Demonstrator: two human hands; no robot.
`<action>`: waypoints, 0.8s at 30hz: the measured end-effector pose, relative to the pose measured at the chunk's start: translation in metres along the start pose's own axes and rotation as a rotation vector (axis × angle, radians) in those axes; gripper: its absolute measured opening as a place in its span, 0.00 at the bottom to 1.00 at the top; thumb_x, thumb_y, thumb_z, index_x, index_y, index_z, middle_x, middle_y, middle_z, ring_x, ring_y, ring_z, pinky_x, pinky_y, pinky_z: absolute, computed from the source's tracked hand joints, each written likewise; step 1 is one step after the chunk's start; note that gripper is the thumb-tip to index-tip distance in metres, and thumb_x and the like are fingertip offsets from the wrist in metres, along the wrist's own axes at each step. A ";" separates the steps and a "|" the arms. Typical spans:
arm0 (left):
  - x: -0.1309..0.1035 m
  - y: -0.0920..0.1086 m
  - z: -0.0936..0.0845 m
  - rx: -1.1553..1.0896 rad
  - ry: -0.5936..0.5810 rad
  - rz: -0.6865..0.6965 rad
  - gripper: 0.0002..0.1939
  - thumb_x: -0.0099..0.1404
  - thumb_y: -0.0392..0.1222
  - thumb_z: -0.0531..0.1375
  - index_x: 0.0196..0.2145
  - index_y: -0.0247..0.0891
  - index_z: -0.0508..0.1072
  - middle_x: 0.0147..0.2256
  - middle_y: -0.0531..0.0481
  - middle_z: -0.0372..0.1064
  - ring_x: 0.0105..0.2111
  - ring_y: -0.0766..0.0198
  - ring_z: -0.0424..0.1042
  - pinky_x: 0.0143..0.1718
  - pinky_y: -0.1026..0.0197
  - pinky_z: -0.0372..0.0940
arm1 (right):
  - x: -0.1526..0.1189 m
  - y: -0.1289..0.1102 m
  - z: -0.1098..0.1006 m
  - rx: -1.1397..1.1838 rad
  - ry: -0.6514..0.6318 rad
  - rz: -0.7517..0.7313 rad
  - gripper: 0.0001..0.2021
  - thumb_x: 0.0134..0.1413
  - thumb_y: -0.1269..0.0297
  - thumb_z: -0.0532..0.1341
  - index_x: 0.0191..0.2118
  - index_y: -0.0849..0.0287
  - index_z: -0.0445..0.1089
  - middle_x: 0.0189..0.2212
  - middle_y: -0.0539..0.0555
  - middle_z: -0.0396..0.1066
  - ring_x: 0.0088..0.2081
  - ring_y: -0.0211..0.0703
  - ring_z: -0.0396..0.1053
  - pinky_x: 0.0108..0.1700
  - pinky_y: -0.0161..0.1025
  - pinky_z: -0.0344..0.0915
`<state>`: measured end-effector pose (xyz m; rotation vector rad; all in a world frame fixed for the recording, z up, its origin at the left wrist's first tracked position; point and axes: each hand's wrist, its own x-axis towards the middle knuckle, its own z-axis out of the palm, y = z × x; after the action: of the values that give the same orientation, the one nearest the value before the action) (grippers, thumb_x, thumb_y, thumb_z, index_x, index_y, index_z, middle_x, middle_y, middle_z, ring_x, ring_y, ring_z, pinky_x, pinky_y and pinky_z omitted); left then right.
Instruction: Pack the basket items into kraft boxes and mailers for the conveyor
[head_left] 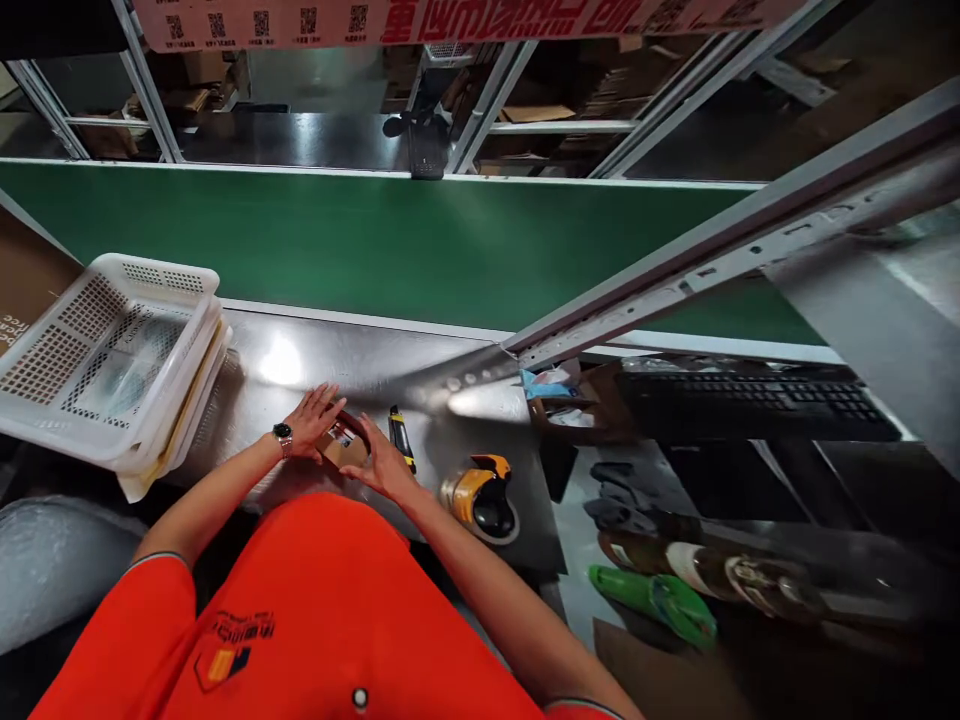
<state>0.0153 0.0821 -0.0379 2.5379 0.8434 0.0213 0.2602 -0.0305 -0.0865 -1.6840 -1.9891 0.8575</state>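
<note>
A small brown cardboard box (pixel 348 452) rests on the metal bench in front of my body, held between my two hands. My left hand (pixel 313 420), with a watch on its wrist, presses along the box's left side with its fingers stretched forward. Around the right side curves my right hand (pixel 381 460), its thumb near the front edge and its fingers at the far edge. Part of the box is covered by my fingers. Just right of my right hand lies a yellow and black utility knife (pixel 402 438). Further right is an orange tape dispenser (pixel 480 498).
White plastic baskets (pixel 161 420) are stacked at the left. Beyond the metal bench (pixel 360 350) runs a green conveyor belt (pixel 360 235). A slanted metal post (pixel 675 270) crosses on the right, near a keyboard (pixel 757 400), bottles (pixel 697 570) and a green item (pixel 660 605).
</note>
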 end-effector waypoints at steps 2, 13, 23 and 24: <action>0.004 -0.006 -0.010 0.024 -0.113 0.088 0.64 0.49 0.45 0.83 0.78 0.39 0.61 0.80 0.27 0.50 0.81 0.31 0.46 0.80 0.30 0.46 | -0.006 0.005 0.007 0.000 0.007 -0.075 0.59 0.54 0.45 0.79 0.82 0.60 0.51 0.81 0.77 0.51 0.80 0.72 0.55 0.77 0.68 0.59; 0.001 -0.018 -0.007 0.009 -0.161 0.123 0.31 0.54 0.36 0.82 0.55 0.40 0.82 0.74 0.32 0.65 0.78 0.39 0.58 0.79 0.33 0.54 | -0.022 0.009 0.040 -0.080 -0.047 -0.191 0.46 0.61 0.60 0.71 0.81 0.58 0.55 0.82 0.75 0.46 0.82 0.67 0.49 0.76 0.67 0.61; 0.002 -0.006 0.005 -0.050 -0.115 0.136 0.28 0.64 0.51 0.77 0.59 0.40 0.83 0.59 0.34 0.74 0.61 0.41 0.71 0.70 0.44 0.64 | -0.020 -0.006 0.026 -0.058 0.036 -0.148 0.41 0.58 0.56 0.74 0.74 0.60 0.67 0.76 0.74 0.60 0.74 0.68 0.63 0.72 0.65 0.67; 0.000 -0.007 0.008 -0.057 -0.101 0.129 0.27 0.65 0.54 0.76 0.58 0.40 0.84 0.58 0.34 0.74 0.60 0.41 0.71 0.68 0.45 0.65 | -0.020 -0.005 0.027 -0.052 0.047 -0.156 0.38 0.60 0.54 0.74 0.72 0.61 0.68 0.75 0.73 0.62 0.73 0.69 0.64 0.72 0.65 0.67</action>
<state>0.0126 0.0835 -0.0477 2.5132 0.6304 -0.0409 0.2433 -0.0557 -0.1010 -1.5378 -2.0944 0.7109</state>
